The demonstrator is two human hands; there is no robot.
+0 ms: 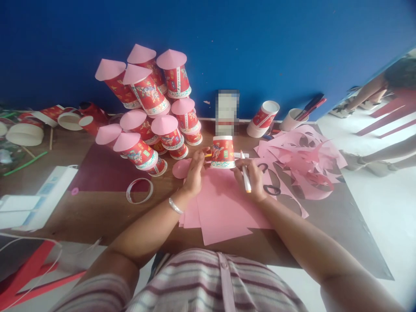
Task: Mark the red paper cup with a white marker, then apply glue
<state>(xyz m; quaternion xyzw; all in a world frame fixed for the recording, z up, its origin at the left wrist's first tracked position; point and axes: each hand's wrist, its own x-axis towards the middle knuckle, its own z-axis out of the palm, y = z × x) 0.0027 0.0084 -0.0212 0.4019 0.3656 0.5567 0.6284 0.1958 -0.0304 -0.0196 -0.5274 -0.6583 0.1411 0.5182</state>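
Note:
A red patterned paper cup [222, 151] stands upside down on a stack of pink paper sheets [221, 208]. My left hand [195, 171] presses its fingers against the cup's left side. My right hand [250, 175] rests just right of the cup and grips a white marker [245, 177] that points toward me. A small pink paper circle [180, 169] lies beside my left hand. Black-handled scissors [269, 182] lie on the paper right of my right hand.
A pile of red cups with pink cone tops [152, 104] rises at the back left against the blue wall. Pink paper scraps [305, 160] lie at the right. A tape ring [139, 190], loose cups [264, 118] and a pen holder cup [294, 118] sit around.

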